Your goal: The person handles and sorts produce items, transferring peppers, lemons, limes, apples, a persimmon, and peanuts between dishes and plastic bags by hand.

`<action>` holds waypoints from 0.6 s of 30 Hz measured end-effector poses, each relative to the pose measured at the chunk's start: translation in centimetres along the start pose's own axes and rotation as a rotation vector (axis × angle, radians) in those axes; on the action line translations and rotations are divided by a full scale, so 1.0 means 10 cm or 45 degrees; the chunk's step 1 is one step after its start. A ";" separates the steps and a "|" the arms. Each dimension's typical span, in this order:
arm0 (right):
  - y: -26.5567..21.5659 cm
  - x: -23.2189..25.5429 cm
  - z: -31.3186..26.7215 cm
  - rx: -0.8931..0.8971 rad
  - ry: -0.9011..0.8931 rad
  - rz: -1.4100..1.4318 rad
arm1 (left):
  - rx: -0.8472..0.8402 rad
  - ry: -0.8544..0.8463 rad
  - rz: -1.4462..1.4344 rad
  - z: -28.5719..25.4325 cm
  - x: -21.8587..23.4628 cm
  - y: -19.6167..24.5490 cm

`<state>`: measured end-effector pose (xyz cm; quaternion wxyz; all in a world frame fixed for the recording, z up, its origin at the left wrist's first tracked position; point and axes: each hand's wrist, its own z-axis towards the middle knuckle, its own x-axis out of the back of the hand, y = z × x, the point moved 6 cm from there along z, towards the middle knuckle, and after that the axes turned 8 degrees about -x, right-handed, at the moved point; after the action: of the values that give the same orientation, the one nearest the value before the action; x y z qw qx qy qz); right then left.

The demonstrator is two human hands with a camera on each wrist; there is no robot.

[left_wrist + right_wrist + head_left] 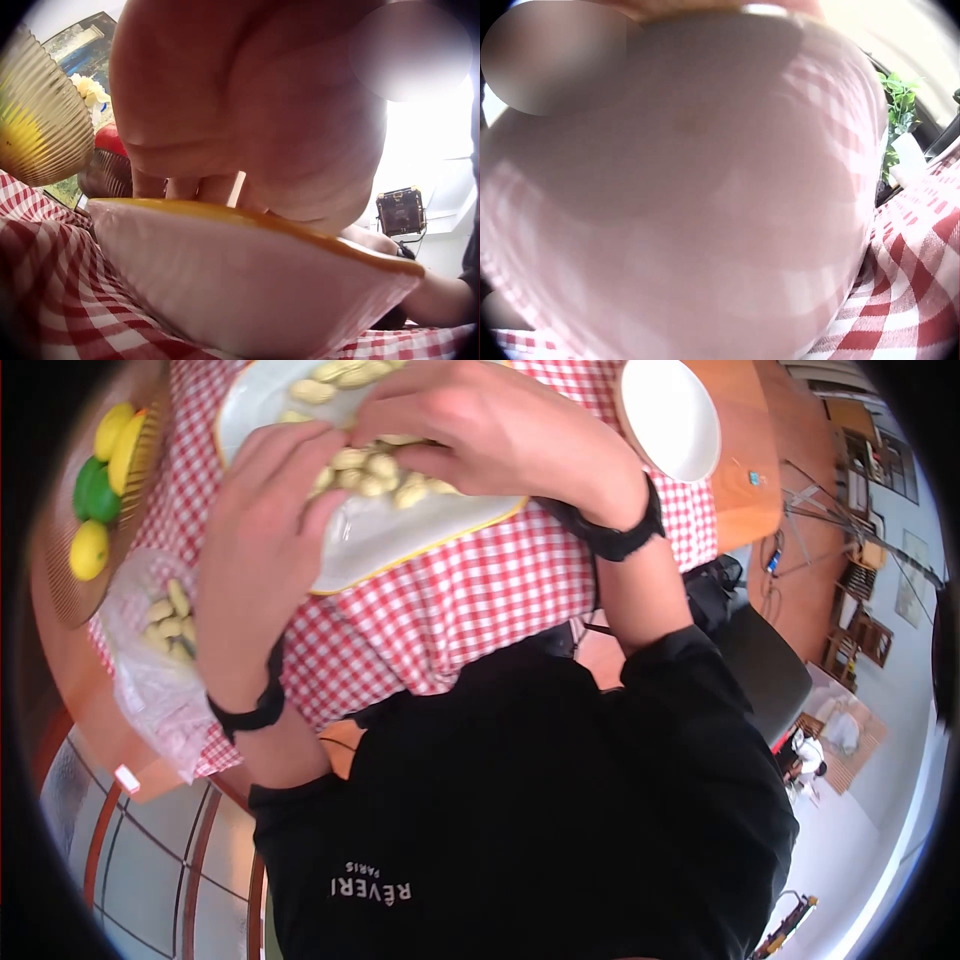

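A white platter with a yellow rim [385,545] holds many peanuts in their shells [375,475]. Over its left part is the left hand [262,525], its fingers reaching in among the peanuts. The right hand [490,430] comes in from the right with bent fingers, and the fingertips of both hands meet above the pile. Whatever lies between the fingertips is hidden and blurred. From the left wrist, the left palm [255,112] shows above the rim of the platter [247,277]. In the right wrist view the platter's outer side [697,195] fills most of the picture.
To the left are a clear plastic bag [140,660] with more peanuts [170,622] and a woven basket [125,550] holding lemons and green fruit. An empty white bowl [668,418] stands at the right. A red checked cloth [440,600] lies under the platter.
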<state>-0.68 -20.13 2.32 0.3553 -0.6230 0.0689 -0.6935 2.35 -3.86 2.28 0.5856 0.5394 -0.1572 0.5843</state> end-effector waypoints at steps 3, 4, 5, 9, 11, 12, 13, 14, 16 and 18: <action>0.00 0.03 0.02 0.061 0.056 -0.029 | -0.005 0.056 0.035 0.03 0.04 0.00; -0.02 0.07 0.02 0.051 0.055 -0.027 | -0.007 0.049 0.028 0.03 0.05 0.00; -0.07 0.17 0.02 0.056 0.086 0.096 | -0.015 0.069 0.040 0.03 0.07 0.01; -0.01 0.14 0.04 0.057 0.054 0.236 | -0.085 0.134 0.036 0.05 0.07 0.08; -0.02 0.19 0.05 0.081 0.070 0.279 | -0.114 0.147 0.030 0.06 0.09 0.09; -0.02 0.19 0.06 0.059 0.065 0.220 | -0.087 0.103 0.031 0.05 0.08 0.06; -0.01 0.18 0.06 0.034 0.058 0.165 | -0.057 0.055 0.030 0.04 0.06 0.03; 0.00 0.17 0.07 0.032 0.056 0.167 | -0.055 0.054 0.027 0.03 0.06 0.02; -0.02 0.18 0.06 0.095 0.110 0.158 | -0.070 0.104 0.036 0.03 0.08 0.01; -0.05 0.21 0.03 0.117 0.138 0.186 | -0.114 0.107 0.043 0.05 0.09 0.03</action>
<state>-0.55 -20.85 4.36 0.4291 -0.5607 0.1014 -0.7009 2.52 -3.86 3.35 0.6053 0.4849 -0.1674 0.6087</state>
